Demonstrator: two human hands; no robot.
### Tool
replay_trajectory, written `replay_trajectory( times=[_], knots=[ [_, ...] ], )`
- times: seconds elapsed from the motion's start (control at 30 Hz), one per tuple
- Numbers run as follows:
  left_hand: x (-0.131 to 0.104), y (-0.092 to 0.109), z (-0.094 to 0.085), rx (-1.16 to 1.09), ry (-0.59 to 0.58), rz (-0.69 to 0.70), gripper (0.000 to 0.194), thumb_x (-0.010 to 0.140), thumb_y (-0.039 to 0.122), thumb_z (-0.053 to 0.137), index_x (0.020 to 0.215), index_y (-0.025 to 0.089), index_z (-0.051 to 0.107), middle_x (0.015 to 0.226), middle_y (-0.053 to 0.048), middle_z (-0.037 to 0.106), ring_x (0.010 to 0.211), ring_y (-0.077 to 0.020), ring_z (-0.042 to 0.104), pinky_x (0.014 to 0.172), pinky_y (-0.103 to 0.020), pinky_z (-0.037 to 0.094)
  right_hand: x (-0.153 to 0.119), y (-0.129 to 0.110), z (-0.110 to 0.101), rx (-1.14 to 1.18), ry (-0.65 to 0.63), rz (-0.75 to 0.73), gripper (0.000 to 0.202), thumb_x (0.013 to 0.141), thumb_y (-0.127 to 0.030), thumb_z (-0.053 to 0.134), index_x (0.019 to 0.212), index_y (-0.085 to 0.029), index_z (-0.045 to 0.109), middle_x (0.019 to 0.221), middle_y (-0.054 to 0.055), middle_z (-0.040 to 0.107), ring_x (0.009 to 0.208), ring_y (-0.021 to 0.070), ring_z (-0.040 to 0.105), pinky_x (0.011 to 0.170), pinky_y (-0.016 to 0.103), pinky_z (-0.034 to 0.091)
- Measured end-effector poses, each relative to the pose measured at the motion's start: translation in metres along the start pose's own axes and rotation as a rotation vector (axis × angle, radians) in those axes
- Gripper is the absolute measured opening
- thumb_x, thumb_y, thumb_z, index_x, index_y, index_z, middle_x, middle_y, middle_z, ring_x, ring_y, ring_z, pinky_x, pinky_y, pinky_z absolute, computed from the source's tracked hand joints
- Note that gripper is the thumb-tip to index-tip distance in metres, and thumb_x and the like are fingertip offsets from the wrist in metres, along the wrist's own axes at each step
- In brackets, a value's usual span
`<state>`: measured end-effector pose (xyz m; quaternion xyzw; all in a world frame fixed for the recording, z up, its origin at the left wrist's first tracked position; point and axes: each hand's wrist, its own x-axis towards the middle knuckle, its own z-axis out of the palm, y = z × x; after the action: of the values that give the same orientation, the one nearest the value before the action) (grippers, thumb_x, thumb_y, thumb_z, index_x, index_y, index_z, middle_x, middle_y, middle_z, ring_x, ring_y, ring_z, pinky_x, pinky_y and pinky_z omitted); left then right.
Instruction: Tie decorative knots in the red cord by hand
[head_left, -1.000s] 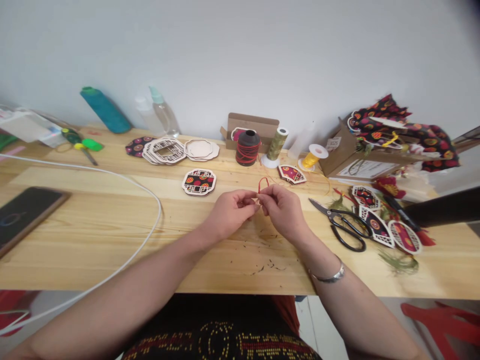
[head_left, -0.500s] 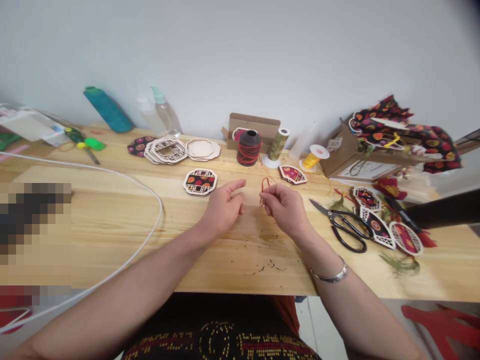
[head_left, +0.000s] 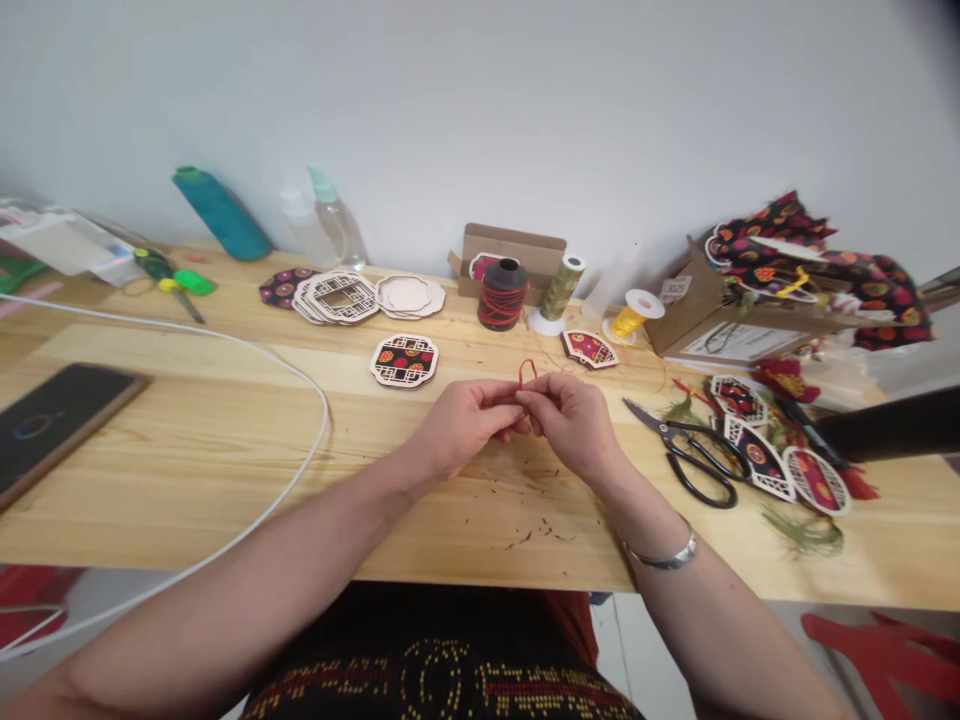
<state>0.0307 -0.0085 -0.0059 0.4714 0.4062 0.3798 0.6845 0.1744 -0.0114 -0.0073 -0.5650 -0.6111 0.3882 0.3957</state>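
Note:
A red cord [head_left: 528,366] stands up in a small loop between my hands, over the middle of the wooden table. My right hand [head_left: 568,418] pinches it between thumb and fingertips. My left hand [head_left: 471,420] meets it from the other side, thumb and fingers closed on the same cord; the lower part is hidden by the fingers. Behind my left hand lies a lattice-framed fabric piece [head_left: 405,361]. Past my right hand are a fan-shaped piece [head_left: 590,349] and a cone of red cord [head_left: 502,296]. Black-handled scissors [head_left: 686,445] rest to the right.
A green thread spool [head_left: 559,290] and yellow spool [head_left: 634,314] stand at the back, near a cardboard box [head_left: 750,335] heaped with fabric. Several wooden frames [head_left: 343,298] are stacked at back left. A white cable [head_left: 319,385] curves past a phone [head_left: 67,420] at left.
My left hand has moved right and closed on the cord beside my right hand; before, it was apart with its index finger extended. My right hand still pinches the cord.

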Motion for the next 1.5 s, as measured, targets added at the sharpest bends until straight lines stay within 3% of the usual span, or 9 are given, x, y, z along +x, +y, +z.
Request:
replay_trajectory(
  times=[0.27,0.57,0.93,1.27,1.4,1.5],
  knots=[
    [0.0,0.0,-0.003,0.224,0.133,0.024,0.015,0.073,0.025,0.065,0.081,0.016,0.073,0.065,-0.001,0.067,0.059,-0.0105,0.055,0.053,-0.022,0.04,0.0,-0.001,-0.001,0.004,0.012,0.001,0.012,0.078,-0.026,0.058,0.07,-0.017,0.06,0.048,-0.005,0.051,0.043,0.0087,0.043,0.047,0.022,0.036],
    [0.0,0.007,0.0,0.066,0.162,-0.017,0.01,0.069,0.023,0.067,0.07,0.013,0.071,0.058,0.0,0.063,0.05,-0.0078,0.05,0.047,-0.021,0.034,0.003,-0.004,-0.002,0.232,-0.02,0.13,0.019,0.072,-0.033,0.064,0.069,-0.016,0.057,0.048,-0.005,0.052,0.039,0.0067,0.042,0.039,0.02,0.032],
    [0.002,0.004,-0.004,-0.035,0.119,-0.058,0.012,0.064,0.025,0.072,0.07,0.014,0.072,0.056,0.0,0.061,0.048,-0.0071,0.045,0.047,-0.022,0.03,0.002,-0.016,-0.012,0.468,-0.142,0.293,0.029,0.063,-0.037,0.074,0.067,-0.014,0.056,0.049,-0.005,0.052,0.039,0.0039,0.04,0.037,0.016,0.026],
    [0.002,0.003,-0.004,-0.104,0.106,-0.057,0.009,0.064,0.022,0.071,0.068,0.014,0.073,0.056,0.0,0.06,0.048,-0.0048,0.04,0.047,-0.021,0.026,0.002,-0.014,-0.009,0.475,-0.163,0.303,0.028,0.065,-0.037,0.071,0.067,-0.015,0.055,0.048,-0.006,0.051,0.038,0.0044,0.04,0.036,0.017,0.024],
    [0.003,0.005,-0.004,-0.126,0.137,-0.042,0.01,0.063,0.023,0.072,0.065,0.013,0.071,0.055,0.001,0.056,0.049,-0.005,0.039,0.047,-0.021,0.024,0.002,-0.016,-0.012,0.375,-0.197,0.275,0.028,0.073,-0.04,0.063,0.067,-0.013,0.061,0.045,-0.005,0.048,0.04,0.0046,0.037,0.039,0.018,0.023],
    [0.004,0.006,-0.005,-0.148,0.152,-0.02,0.012,0.062,0.024,0.074,0.064,0.013,0.07,0.054,0.001,0.054,0.049,-0.0051,0.038,0.047,-0.021,0.024,0.003,-0.016,-0.018,0.265,-0.202,0.23,0.023,0.072,-0.034,0.062,0.074,-0.011,0.067,0.051,-0.003,0.052,0.044,0.0049,0.035,0.042,0.02,0.025]
  ],
)
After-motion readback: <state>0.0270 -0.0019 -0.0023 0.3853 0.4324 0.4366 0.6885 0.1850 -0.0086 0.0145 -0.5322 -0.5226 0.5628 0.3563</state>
